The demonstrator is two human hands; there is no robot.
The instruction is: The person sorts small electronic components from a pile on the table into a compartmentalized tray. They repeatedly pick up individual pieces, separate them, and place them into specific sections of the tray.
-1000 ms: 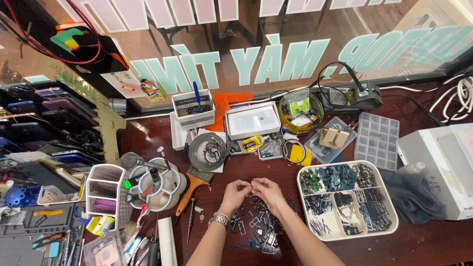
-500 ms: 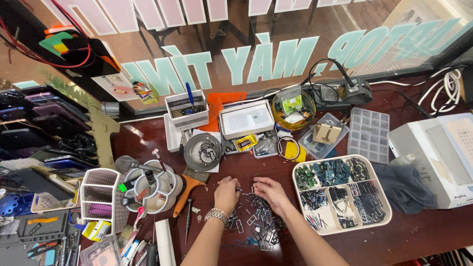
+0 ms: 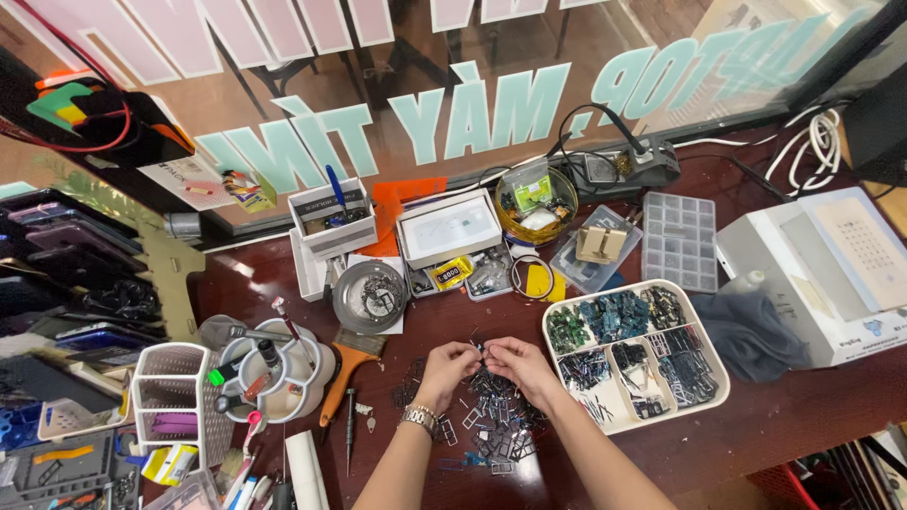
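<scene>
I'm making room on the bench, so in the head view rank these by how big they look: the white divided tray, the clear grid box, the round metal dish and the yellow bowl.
Largest to smallest:
1. White divided tray
2. Clear grid box
3. Round metal dish and yellow bowl: they look about alike, so I won't rank them.

The dark reddish-brown wooden tabletop point(image 3: 812, 416) carries a heap of small dark grey and silver metal frames point(image 3: 496, 416). The white sectioned plastic tray point(image 3: 704, 397) holds green, blue and black parts (sorted by colour, it seems). The flat brush with an orange wooden handle point(image 3: 342, 378) lies near the round white tool cup point(image 3: 283, 392). The crumpled dark grey cloth point(image 3: 751, 335) lies beside the tray.
</scene>
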